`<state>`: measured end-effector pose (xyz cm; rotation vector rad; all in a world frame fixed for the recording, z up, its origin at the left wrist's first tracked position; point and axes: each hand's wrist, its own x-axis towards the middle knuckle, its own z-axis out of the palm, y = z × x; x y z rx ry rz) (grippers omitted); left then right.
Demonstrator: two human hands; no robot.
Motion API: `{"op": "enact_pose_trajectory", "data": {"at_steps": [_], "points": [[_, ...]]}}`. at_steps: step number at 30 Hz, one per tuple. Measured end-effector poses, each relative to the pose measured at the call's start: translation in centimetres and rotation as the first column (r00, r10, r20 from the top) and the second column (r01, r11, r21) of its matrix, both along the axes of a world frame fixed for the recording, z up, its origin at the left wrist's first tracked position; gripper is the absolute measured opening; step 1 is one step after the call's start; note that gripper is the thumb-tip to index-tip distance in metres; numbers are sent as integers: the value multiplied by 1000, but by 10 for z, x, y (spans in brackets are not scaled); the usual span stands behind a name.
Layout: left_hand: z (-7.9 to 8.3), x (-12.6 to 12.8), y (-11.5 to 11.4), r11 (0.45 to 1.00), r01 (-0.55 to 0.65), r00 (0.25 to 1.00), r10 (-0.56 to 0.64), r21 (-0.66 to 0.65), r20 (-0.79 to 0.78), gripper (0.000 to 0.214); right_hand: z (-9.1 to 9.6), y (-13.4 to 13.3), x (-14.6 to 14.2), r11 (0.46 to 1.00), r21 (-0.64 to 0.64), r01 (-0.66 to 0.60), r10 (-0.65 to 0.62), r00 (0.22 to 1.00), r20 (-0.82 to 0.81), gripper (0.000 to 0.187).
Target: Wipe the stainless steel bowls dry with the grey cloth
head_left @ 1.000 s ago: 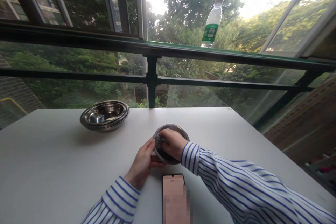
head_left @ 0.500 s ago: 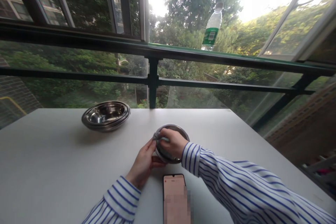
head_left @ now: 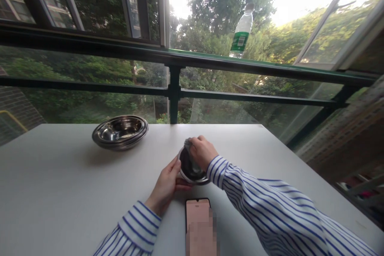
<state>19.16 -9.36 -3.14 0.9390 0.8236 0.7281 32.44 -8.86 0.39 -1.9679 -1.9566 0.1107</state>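
A small stainless steel bowl (head_left: 187, 168) is tilted towards me above the white table. My left hand (head_left: 166, 184) grips its left rim, thumb on the edge and fingers underneath. In my right hand (head_left: 204, 153) is a crumpled grey cloth (head_left: 187, 143), pressed against the bowl's far rim. My fist hides much of the cloth and the bowl's right side. Just below the bowl, a phone (head_left: 198, 212) lies face up, its screen partly blurred out.
Nested stainless steel bowls (head_left: 120, 144) stand on the white table (head_left: 60, 192) at the back left. Behind the table runs a dark green railing (head_left: 174, 76) with glass. A plastic bottle (head_left: 241, 40) with a green label is on its top.
My right hand has moved the cloth from the bowl's left rim up and right to the far rim. More of the bowl's inside shows. My left hand keeps its hold.
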Motion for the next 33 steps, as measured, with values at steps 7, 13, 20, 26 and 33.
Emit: {"op": "enact_pose_trajectory", "data": {"at_steps": [7,13,20,26,33], "points": [[0,1,-2,1000,-5,1000,5,13,3,49,0,1,2,999,-24,-32,33,999,15,23],[-1,0,-2,1000,-12,1000,11,-22,-20,52,0,-2,2,996,-42,-81,81,997,-2,16],[-1,-1,-2,999,-37,999,37,-15,2,53,-6,7,0,1000,3,24,-24,997,-76,22],[-1,-5,-2,995,-104,994,103,3,39,47,-15,-6,-12,980,-34,-195,187,969,-164,16],[-1,-2,-5,996,-89,994,90,-10,60,47,-13,-2,0,993,-25,-113,103,964,-244,13]]}}
